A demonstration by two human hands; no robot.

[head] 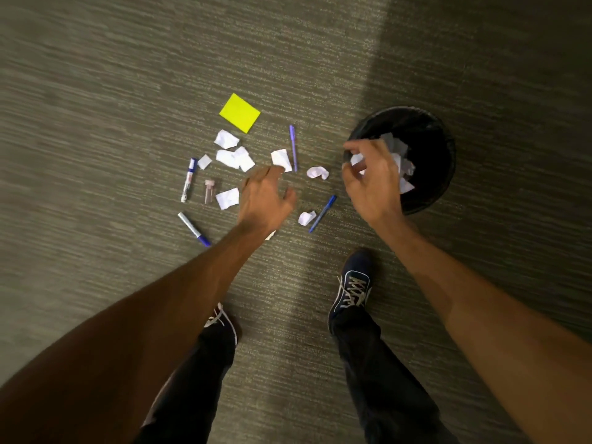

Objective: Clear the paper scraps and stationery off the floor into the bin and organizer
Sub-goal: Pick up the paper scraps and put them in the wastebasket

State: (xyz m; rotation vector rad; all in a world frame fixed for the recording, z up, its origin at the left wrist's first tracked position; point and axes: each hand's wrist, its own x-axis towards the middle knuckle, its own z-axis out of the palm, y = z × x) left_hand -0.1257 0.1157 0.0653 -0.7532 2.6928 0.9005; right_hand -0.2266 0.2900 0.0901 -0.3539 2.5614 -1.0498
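Note:
Several white paper scraps (228,157) lie scattered on the grey carpet. A yellow sticky pad (240,113) lies beyond them. A purple pen (293,147) and a blue pen (323,213) lie near the middle, and two markers (188,180) and a small eraser-like piece (209,190) lie at the left. My left hand (266,197) hovers over the scraps, fingers spread, holding nothing. My right hand (373,177) is at the left rim of the black bin (443,149), fingers closed round a crumpled scrap (357,160). The bin holds more white scraps.
My two dark sneakers (352,288) stand on the carpet just short of the scattered items, the right one near the bin. A small scrap (270,234) peeks out under my left wrist. No organizer is in view.

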